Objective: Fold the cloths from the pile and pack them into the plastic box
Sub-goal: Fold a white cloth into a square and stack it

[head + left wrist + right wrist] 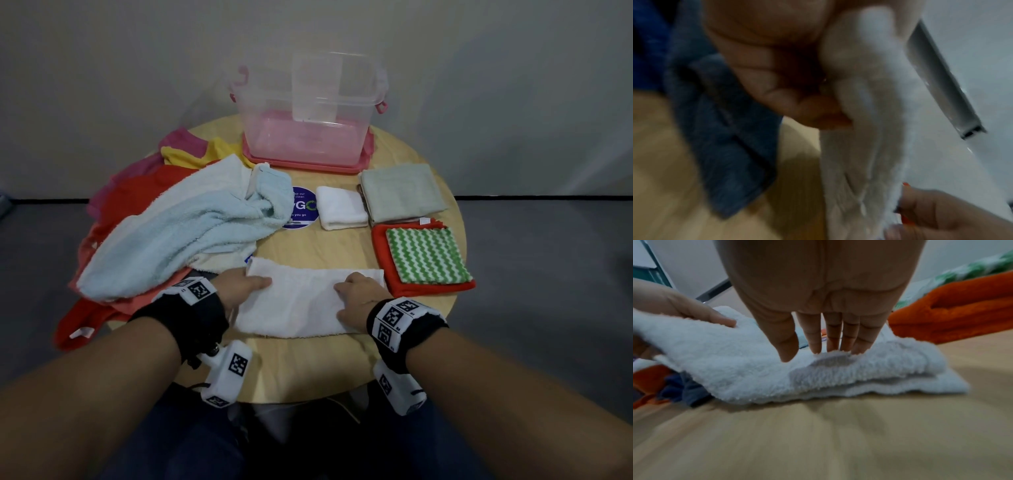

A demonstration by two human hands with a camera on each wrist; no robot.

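Observation:
A white towel (305, 301), folded into a long strip, lies on the round wooden table (308, 370) in front of me. My left hand (245, 286) pinches its left end, thumb on top and fingers curled under (801, 107), and this end (684, 337) is raised a little off the table. My right hand (359, 294) presses flat on the right part of the towel (756, 369) with straight fingers (833, 337). The clear plastic box (308, 113) on its pink lid stands at the back. The pile, topped by a light blue towel (178, 233), lies at the left.
Folded cloths lie at the right: a small white one (342, 207), a grey-green one (400, 192), and a green zigzag cloth (428, 255) on a red one (380, 253). Red, yellow and pink cloths lie under the pile. A round blue sticker (303, 209) marks the table's middle.

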